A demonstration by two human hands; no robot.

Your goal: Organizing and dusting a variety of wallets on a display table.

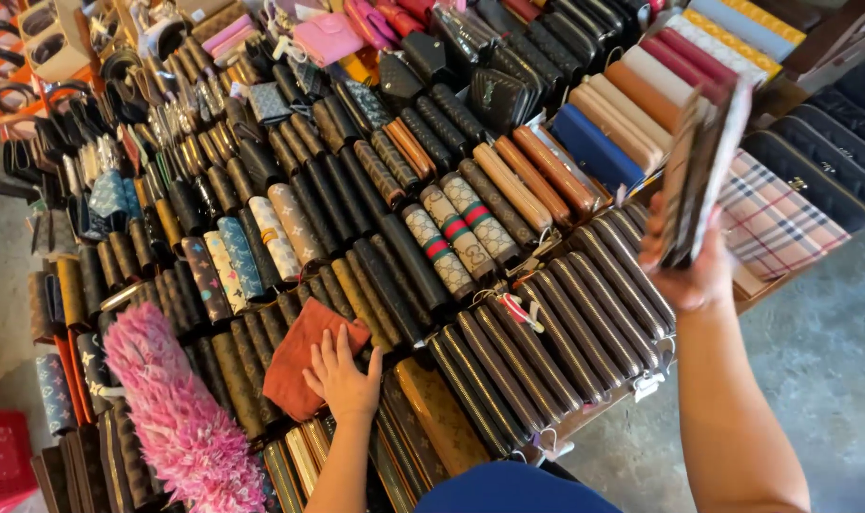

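Fingers (330,353) of the left hand (342,380) press spread and flat on a rust-orange cleaning cloth (299,366) lying over the brown patterned zip wallets (547,332) beside them. Up and away on the other side, the right hand (689,266) clasps a stack of long wallets (703,161) upright above the table (775,285). A steady grip looks wise while wiping; a pink fluffy duster (181,418) lies just beyond the cloth.

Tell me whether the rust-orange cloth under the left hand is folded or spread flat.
Spread, not neatly folded: the rust-orange cloth lies open and rumpled over the rows of dark wallets, with the left hand pressing on it.
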